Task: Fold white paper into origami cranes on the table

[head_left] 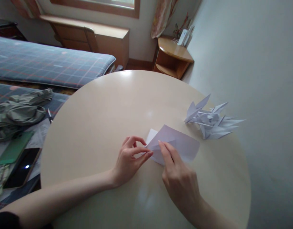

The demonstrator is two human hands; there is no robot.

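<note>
A sheet of white paper (187, 144), partly folded, is held just above the round table between my two hands. My left hand (131, 154) pinches its left corner between thumb and fingers. My right hand (177, 173) grips the near side, with the index fingertip pressed on the upper face and the thumb hidden from view. A smaller white flap shows behind the sheet's left part. Right of the sheet, several folded paper cranes (210, 119) with pointed tips lie bunched together on the table.
The round cream table (101, 111) stands against a pale wall (263, 79). To the left, a plaid mattress (53, 63) lies alongside, and a black phone (22, 168), a green case (15, 148) and a crumpled grey-green cloth (19, 109) rest nearby. A corner shelf (175, 51) stands behind.
</note>
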